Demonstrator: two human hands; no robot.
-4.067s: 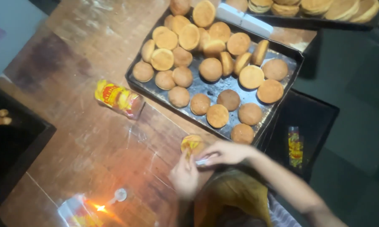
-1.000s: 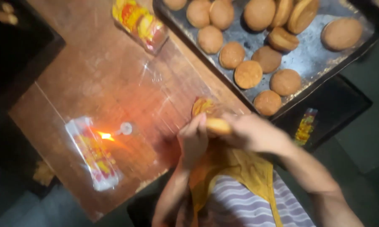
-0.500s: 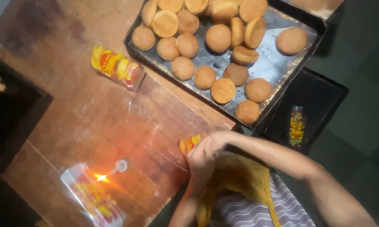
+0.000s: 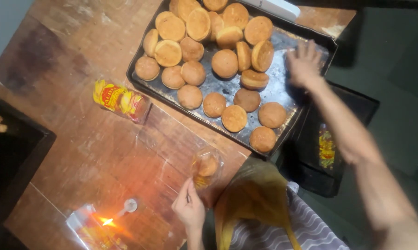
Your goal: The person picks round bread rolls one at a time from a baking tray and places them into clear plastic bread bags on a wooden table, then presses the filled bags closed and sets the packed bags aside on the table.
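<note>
My left hand (image 4: 189,207) is at the table's near edge, pinching the mouth of a clear plastic bag (image 4: 208,167) that has a golden bun inside. My right hand (image 4: 303,63) is stretched far out over the right end of the dark metal baking tray (image 4: 283,76), fingers spread and blurred; whatever lies under the palm is hidden. The tray holds several round golden-brown buns (image 4: 225,63), some flat and some stacked on edge. The nearest buns (image 4: 262,138) lie along the tray's front rim.
A yellow-and-red printed pack (image 4: 121,99) lies on the wooden table (image 4: 79,153) left of the tray. A small flame (image 4: 108,221) burns by printed bags (image 4: 91,234) near the front. A black tray (image 4: 343,139) with a printed wrapper sits right; another dark tray (image 4: 14,153) sits left.
My right hand has left the bag and reached out to the tray's far right end. The left hand alone keeps hold of the bagged bun.
</note>
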